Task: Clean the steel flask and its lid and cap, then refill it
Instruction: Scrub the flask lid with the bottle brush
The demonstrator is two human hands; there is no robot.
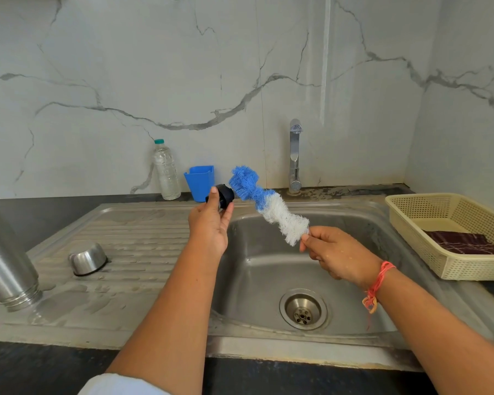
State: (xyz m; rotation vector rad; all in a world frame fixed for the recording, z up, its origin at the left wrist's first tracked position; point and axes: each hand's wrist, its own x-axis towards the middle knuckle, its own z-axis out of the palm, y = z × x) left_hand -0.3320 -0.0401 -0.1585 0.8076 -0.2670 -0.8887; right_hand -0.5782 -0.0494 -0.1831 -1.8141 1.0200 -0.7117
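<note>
My left hand (210, 223) pinches the flask's dark blue lid (222, 195) above the sink's left rim. My right hand (334, 253) grips the handle of a bottle brush (264, 202) with blue and white bristles; its blue tip touches the lid. The steel flask (3, 252) stands mouth down on the draining board at the far left, partly cut off by the frame. The steel cap (88, 258) sits upside down on the ribbed draining board.
The sink basin (268, 269) with its drain (303, 309) lies below both hands. A tap (295, 155) stands behind it. A plastic water bottle (166, 171) and a blue cup (199, 182) stand by the wall. A cream basket (451, 235) holding a dark cloth sits right.
</note>
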